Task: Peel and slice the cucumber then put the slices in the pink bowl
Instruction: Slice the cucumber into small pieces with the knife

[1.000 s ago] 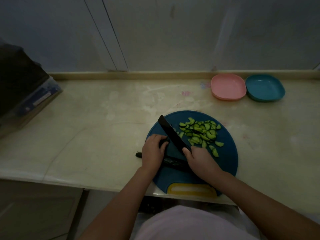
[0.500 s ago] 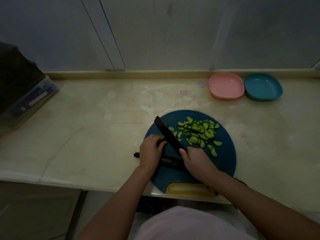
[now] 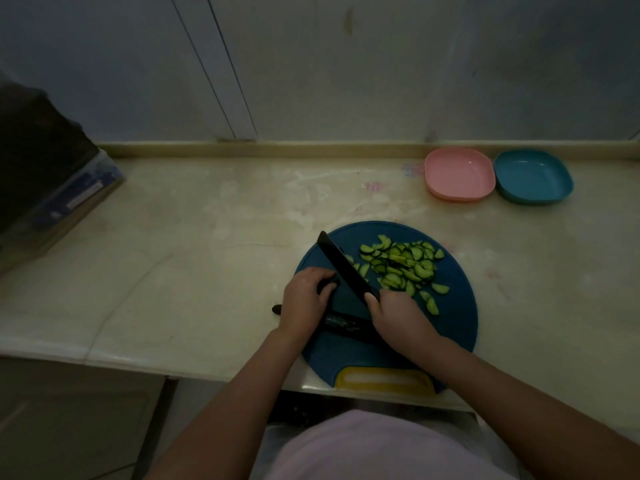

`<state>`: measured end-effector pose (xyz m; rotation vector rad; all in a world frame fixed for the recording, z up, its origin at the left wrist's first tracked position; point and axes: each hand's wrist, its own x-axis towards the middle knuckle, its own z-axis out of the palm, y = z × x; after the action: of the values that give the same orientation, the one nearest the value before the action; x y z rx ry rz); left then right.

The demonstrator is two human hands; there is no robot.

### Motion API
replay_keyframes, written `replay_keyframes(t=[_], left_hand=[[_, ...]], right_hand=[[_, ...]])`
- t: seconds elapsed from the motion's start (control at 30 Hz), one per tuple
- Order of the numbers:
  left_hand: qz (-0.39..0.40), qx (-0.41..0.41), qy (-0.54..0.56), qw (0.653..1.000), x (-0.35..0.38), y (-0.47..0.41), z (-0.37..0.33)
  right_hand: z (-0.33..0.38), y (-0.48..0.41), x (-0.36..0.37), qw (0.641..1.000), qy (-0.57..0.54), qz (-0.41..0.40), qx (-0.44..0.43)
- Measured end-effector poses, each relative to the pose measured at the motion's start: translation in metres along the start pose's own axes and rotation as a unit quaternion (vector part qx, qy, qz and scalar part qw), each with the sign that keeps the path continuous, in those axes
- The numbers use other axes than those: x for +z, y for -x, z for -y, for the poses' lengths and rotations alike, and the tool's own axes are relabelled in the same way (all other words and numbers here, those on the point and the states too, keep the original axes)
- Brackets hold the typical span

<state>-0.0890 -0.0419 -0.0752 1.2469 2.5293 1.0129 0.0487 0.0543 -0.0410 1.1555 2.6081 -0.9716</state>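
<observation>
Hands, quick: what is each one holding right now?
Left hand: fingers curled round the dark cucumber end on the cutting board.
Right hand: grips the black knife.

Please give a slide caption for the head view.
Right hand holds black knife beside cucumber slices on blue cutting board; pink bowl empty.

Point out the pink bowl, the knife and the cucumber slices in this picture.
pink bowl (image 3: 459, 174): head view, on its bare inner floor.
knife (image 3: 346, 268): head view, on the middle of the black blade.
cucumber slices (image 3: 405, 263): head view, on the middle of the pile.
</observation>
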Motion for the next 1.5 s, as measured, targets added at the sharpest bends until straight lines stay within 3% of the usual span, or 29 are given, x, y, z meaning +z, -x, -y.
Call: replay_keyframes(t=[0.5,0.97,1.23,1.5], left_hand=[[-0.022,-0.005,0.013,1.000,0.007,-0.003,-0.003],[-0.021,0.002,0.021,1.000,0.009,-0.002,-0.002],[-0.018,0.003,0.014,1.000,0.009,0.002,0.003],[-0.036,-0.022,0.019,0.999,0.009,0.002,0.001]], right_hand=[[-0.004,0.010,-0.007,0.999,-0.028,0.006,-0.026],[0.002,-0.006,-0.003,0.994,0.092,-0.012,-0.063],[-0.010,-0.003,-0.005,0.999,0.029,0.002,-0.016],[-0.009,0.005,-0.006,0.999,0.016,-0.003,-0.031]])
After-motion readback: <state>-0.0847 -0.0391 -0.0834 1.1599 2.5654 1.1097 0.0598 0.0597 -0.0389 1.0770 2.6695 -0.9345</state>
